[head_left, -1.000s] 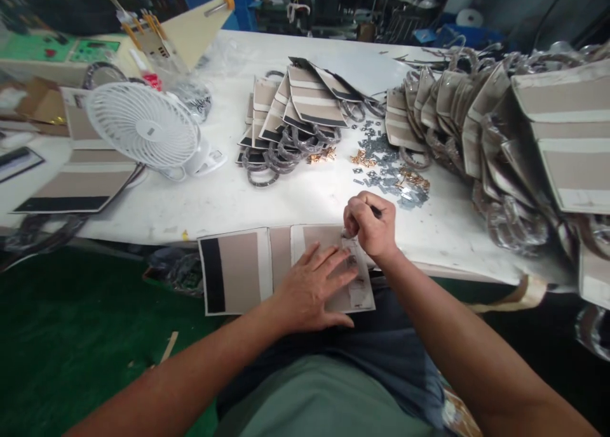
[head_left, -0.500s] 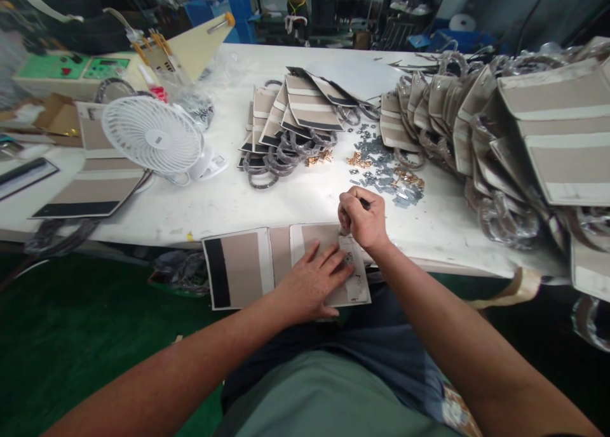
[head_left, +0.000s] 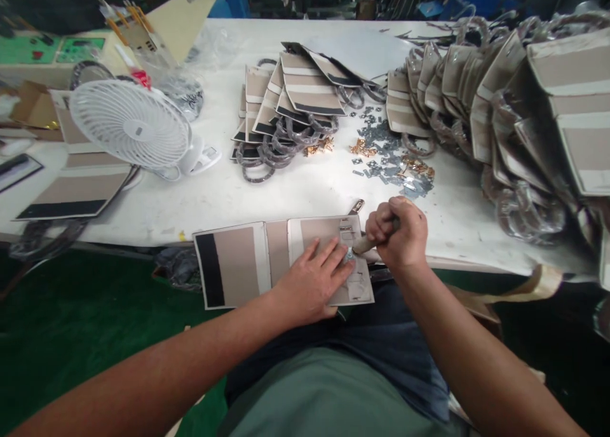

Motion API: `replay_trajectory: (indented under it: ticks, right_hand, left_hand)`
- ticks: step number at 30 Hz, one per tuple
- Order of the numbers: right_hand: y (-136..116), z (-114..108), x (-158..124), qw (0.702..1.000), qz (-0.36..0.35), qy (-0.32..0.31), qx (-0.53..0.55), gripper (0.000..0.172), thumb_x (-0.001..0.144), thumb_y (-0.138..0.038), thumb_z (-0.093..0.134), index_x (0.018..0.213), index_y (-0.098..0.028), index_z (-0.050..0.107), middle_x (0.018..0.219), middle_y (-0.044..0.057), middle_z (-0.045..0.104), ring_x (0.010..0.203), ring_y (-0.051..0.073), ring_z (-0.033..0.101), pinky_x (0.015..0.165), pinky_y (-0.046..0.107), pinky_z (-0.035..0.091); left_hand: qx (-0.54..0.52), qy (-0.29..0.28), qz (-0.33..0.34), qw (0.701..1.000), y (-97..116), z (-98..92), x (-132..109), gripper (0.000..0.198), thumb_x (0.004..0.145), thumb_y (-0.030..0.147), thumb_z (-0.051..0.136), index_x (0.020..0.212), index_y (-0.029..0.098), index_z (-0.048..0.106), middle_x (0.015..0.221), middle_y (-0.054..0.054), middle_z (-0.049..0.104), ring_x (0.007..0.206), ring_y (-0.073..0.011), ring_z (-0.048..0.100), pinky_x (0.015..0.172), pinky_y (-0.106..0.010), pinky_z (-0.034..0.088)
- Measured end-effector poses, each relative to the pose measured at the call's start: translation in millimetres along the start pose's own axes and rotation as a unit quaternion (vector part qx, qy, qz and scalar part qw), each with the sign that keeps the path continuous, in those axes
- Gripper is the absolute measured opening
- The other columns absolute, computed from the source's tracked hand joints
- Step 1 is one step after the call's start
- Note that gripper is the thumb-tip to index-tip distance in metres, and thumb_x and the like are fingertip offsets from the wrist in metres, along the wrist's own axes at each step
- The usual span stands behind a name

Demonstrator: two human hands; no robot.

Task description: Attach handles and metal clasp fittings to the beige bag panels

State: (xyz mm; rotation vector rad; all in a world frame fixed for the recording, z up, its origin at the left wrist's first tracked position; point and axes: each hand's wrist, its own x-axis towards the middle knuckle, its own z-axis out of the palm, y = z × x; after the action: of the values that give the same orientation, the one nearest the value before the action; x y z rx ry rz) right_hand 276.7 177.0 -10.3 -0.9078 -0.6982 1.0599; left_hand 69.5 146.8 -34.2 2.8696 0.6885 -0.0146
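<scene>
My left hand (head_left: 312,278) lies flat with spread fingers on a beige and white bag panel (head_left: 241,259) at the table's front edge. The panel has a black band at its left end. Close to my left fingertips, a small metal plate (head_left: 350,255) sits on the panel's right part. My right hand (head_left: 400,230) is closed around a short hand tool (head_left: 365,245) with a thick grey-brown end, whose tip is at or just above the plate; its exact kind I cannot make out. A gold-coloured clasp (head_left: 357,206) pokes out beyond the panel's far edge.
Grey metal plates (head_left: 381,151) and gold fittings (head_left: 363,147) lie scattered on the table (head_left: 200,199). Stacked bag pieces with wrapped handles stand in the middle (head_left: 309,84) and at right (head_left: 495,107). At left are a white fan (head_left: 138,129) and another bag piece (head_left: 71,186).
My right hand has moved right and slightly down from the panel's far edge, and the tool's thick end now shows at the plate. My left hand stays on the panel. The view has shifted.
</scene>
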Motion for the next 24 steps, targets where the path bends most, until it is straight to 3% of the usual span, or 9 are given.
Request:
replay_trajectory:
  ticks: [6,9,14,19,24]
  right_hand:
    - [7.7,-13.5,5.4,0.992,0.067,0.058,0.091,0.032,0.081,-0.036,0.07,0.059,-0.022,0.05,0.047,-0.009,0.032,0.036,0.007,0.029,0.036,0.024,0.029]
    - [10.5,-11.0,3.0,0.993,0.049,0.064,0.089,0.031,0.082,-0.035,0.068,0.06,-0.022,0.05,0.047,-0.009,0.031,0.037,0.008,0.028,0.037,0.024,0.028]
    - [11.9,8.1,-22.9,0.996,-0.049,-0.032,-0.07,0.04,0.093,-0.039,0.069,0.063,-0.024,0.049,0.05,-0.007,0.039,0.04,0.011,0.038,0.041,0.026,0.031]
    - [7.0,22.2,-35.7,0.938,-0.092,-0.158,-0.296,0.046,0.1,-0.042,0.063,0.06,-0.023,0.052,0.057,-0.001,0.052,0.054,0.014,0.047,0.055,0.03,0.04]
    - [1.1,32.6,-29.5,0.957,-0.048,-0.162,-0.237,0.047,0.101,-0.041,0.062,0.059,-0.024,0.048,0.052,-0.004,0.048,0.047,0.013,0.044,0.049,0.03,0.036]
  left_hand:
    - [-0.017,0.002,-0.003,1.0,-2.0,5.0,1.2,0.096,0.079,0.056,0.082,0.159,0.018,0.045,0.17,-0.019,0.035,0.162,-0.041,0.018,0.131,-0.061,0.014]
    - [-0.028,0.007,0.001,1.0,-4.5,6.2,1.1,0.096,0.078,0.055,0.083,0.159,0.019,0.045,0.17,-0.019,0.035,0.162,-0.0409,0.018,0.131,-0.061,0.015]
    - [-0.053,0.022,-0.004,0.998,-5.8,5.6,-0.3,0.092,0.079,0.054,0.082,0.157,0.02,0.048,0.168,-0.02,0.038,0.161,-0.0399,0.022,0.132,-0.059,0.016]
    - [-0.079,0.06,-0.018,0.995,-4.3,9.0,-5.1,0.089,0.079,0.053,0.082,0.155,0.02,0.049,0.166,-0.022,0.039,0.158,-0.0392,0.031,0.132,-0.058,0.018]
    - [-0.086,0.074,-0.018,0.993,-3.2,12.1,-8.6,0.088,0.077,0.05,0.085,0.153,0.019,0.053,0.165,-0.024,0.039,0.158,-0.0406,0.03,0.132,-0.056,0.016]
